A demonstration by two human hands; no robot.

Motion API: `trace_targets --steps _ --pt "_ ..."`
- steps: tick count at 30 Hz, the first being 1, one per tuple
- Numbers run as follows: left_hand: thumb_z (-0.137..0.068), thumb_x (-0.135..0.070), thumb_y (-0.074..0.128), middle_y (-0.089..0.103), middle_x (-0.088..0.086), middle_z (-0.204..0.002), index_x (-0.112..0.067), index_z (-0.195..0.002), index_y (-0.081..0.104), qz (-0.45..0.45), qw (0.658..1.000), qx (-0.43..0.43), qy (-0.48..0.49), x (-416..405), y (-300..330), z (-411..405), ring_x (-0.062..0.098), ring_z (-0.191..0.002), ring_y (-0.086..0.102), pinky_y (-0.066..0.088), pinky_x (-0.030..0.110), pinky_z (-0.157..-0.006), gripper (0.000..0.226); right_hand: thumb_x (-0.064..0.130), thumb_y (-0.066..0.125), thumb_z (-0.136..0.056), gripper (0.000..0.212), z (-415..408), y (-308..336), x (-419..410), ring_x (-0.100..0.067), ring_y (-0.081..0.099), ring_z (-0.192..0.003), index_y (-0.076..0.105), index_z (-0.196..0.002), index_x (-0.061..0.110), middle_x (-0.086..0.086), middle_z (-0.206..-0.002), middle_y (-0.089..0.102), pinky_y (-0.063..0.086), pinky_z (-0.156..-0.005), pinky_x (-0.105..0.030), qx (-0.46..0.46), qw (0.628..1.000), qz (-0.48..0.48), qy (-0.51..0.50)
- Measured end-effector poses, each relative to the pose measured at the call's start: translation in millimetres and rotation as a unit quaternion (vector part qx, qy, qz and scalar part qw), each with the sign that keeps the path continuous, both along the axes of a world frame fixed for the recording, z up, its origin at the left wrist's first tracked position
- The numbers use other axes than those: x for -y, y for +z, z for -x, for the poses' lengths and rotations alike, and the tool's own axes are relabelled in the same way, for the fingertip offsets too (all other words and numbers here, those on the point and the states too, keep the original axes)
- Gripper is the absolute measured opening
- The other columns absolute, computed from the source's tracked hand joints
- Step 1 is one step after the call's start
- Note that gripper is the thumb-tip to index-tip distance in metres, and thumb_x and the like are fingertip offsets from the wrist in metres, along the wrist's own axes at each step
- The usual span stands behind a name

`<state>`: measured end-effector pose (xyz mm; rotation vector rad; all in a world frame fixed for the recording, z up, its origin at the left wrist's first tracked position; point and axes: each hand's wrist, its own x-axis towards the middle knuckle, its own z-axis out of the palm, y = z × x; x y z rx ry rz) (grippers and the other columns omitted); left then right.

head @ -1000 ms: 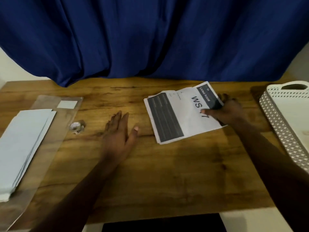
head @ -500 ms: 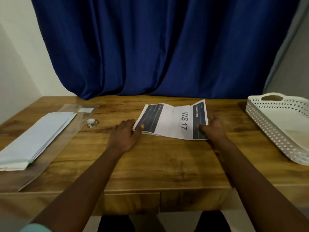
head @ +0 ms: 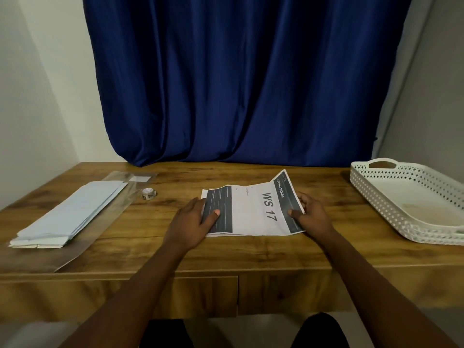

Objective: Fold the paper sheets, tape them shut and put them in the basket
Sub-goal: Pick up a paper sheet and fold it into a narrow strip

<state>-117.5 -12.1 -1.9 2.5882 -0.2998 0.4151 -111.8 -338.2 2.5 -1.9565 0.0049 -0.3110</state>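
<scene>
"head view: what is threatening to go wrong here?"

"the paper sheet [head: 253,212], lying between the hands, is lifting at its far corner by the right hand [head: 310,214], so i'm thinking a crease could be landing crooked."

"and the hands?"

"each is pinching one end, thumb pressing on top, the left hand [head: 193,224] on its dark band. the basket [head: 376,187] is sitting out beyond the right hand."

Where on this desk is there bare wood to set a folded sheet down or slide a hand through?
Bare wood lies between the right hand and the basket, between the tape roll and the left hand, and behind the printed sheet toward the curtain. The left end is crowded by the paper stack on its plastic sleeve.
</scene>
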Motion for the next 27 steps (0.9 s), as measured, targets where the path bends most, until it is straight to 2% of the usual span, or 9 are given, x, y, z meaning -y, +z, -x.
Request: trace_targets --steps 4,8,12,17,20,22,24,26,27 --pt "-0.101 -0.066 0.039 0.056 0.004 -0.146 -0.02 -0.148 0.047 0.008 1.0 -0.006 0.006 -1.9 -1.0 -1.0 0.022 -0.124 0.057 0.05 0.039 -0.101 0.066 0.007 0.071 -0.092 0.046 0.1 0.0 0.9 -0.017 0.072 -0.098 0.059 -0.135 0.021 0.001 -0.117 0.07 0.064 -0.08 -0.043 0.007 1.0 -0.02 -0.011" --pt "-0.101 -0.066 0.04 0.063 0.0 -0.134 -0.023 -0.139 0.054 0.009 1.0 0.01 -0.001 -2.0 -2.3 -1.4 0.018 -0.114 0.061 0.051 0.037 -0.095 0.059 0.003 0.068 -0.093 0.041 -3.0 -3.9 3.9 -0.023 0.073 -0.095 0.061 -0.132 0.014 -0.005 -0.115 0.071 0.063 -0.079 -0.048 0.024 0.996 -0.07 -0.058" --pt "-0.1 -0.068 0.037 0.064 -0.003 -0.129 -0.026 -0.136 0.054 0.007 1.0 0.021 -0.007 -3.9 -6.3 -5.6 0.015 -0.109 0.061 0.053 0.038 -0.093 0.058 0.005 0.068 -0.094 0.038 -11.9 -8.4 4.3 -0.025 0.074 -0.093 0.062 -0.13 0.016 -0.006 -0.115 0.072 0.064 -0.076 -0.051 0.019 0.994 -0.083 -0.072" --pt "-0.101 -0.068 0.036 0.06 -0.004 -0.135 -0.027 -0.139 0.05 0.016 0.999 0.024 -0.015 -5.3 -13.1 -13.7 0.015 -0.115 0.058 0.052 0.041 -0.098 0.058 0.008 0.07 -0.094 0.036 -30.2 -8.2 1.6 -0.023 0.074 -0.089 0.062 -0.127 0.018 -0.002 -0.109 0.07 0.065 -0.074 -0.049 -0.005 0.994 -0.067 -0.087" --pt "-0.099 -0.072 0.035 0.055 -0.008 -0.142 -0.032 -0.142 0.049 0.072 0.997 0.004 -0.029 -9.0 -14.7 -19.7 0.011 -0.123 0.056 0.053 0.043 -0.101 0.06 0.011 0.069 -0.095 0.032 -47.6 -6.3 -1.3 -0.021 0.073 -0.088 0.063 -0.125 0.018 0.0 -0.108 0.07 0.065 -0.073 -0.044 -0.006 0.996 -0.03 -0.089" --pt "-0.102 -0.06 0.046 0.057 -0.015 -0.137 -0.037 -0.133 0.057 0.158 0.987 0.018 -0.038 -9.4 -12.6 -24.1 0.002 -0.121 0.056 0.055 0.035 -0.096 0.039 0.012 0.069 -0.095 0.034 -61.0 -3.1 -3.4 -0.021 0.072 -0.089 0.062 -0.127 0.018 0.0 -0.108 0.069 0.064 -0.074 -0.042 -0.005 0.996 -0.02 -0.085" --pt "-0.104 -0.039 0.055 0.055 -0.029 -0.126 -0.043 -0.119 0.06 0.218 0.974 0.052 -0.032 -8.2 -5.4 -28.3 -0.008 -0.116 0.054 0.049 0.02 -0.09 0.016 0.012 0.069 -0.095 0.036 -76.0 -1.7 -5.1 -0.021 0.073 -0.09 0.06 -0.129 0.019 -0.001 -0.109 0.069 0.064 -0.076 -0.044 -0.013 0.996 -0.027 -0.078" --pt "-0.102 -0.033 0.06 0.047 -0.035 -0.134 -0.042 -0.122 0.06 0.208 0.976 0.068 -0.014 -7.1 -0.5 -39.0 -0.007 -0.124 0.049 0.044 0.017 -0.097 0.022 0.013 0.068 -0.095 0.034 -90.4 -0.7 -8.0 -0.02 0.074 -0.089 0.061 -0.127 0.021 -0.002 -0.11 0.071 0.064 -0.076 -0.045 -0.021 0.996 -0.041 -0.072" --pt "-0.1 -0.037 0.062 0.045 -0.028 -0.145 -0.038 -0.129 0.06 0.185 0.98 0.072 -0.007 -6.9 2.9 -47.8 0.0 -0.133 0.045 0.044 0.024 -0.105 0.029 0.013 0.069 -0.095 0.033 -99.6 0.5 -9.6 -0.02 0.074 -0.088 0.061 -0.126 0.021 -0.003 -0.109 0.072 0.064 -0.077 -0.046 -0.024 0.996 -0.041 -0.073"
